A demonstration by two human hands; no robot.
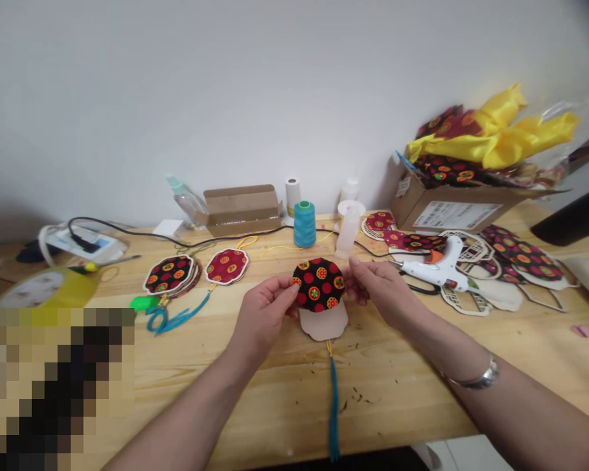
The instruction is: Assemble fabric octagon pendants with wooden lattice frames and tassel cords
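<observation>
Between my two hands is a round, black patterned fabric piece (319, 285) with red and yellow motifs. My left hand (271, 304) pinches its left edge; the fingers of my right hand (373, 284) close on its right edge. Partly covered by it, a pale scalloped plate (324, 325) lies on the table, with a yellow loop and a teal tassel (334, 405) hanging toward the table's front edge. To the right of my right hand rests a white glue gun (444, 269). Behind the fabric stand a teal thread spool (304, 224) and a translucent bottle (348, 232).
At left lie a stack of scalloped fabric pieces (171, 275), a red fabric piece (227, 265) and a yellow tape roll (49, 291). A small open carton (244, 210) stands at the wall. A cardboard box (451, 206) holds fabric at right, near loose cut-out frames (464, 304). A black cable (216, 240) crosses behind.
</observation>
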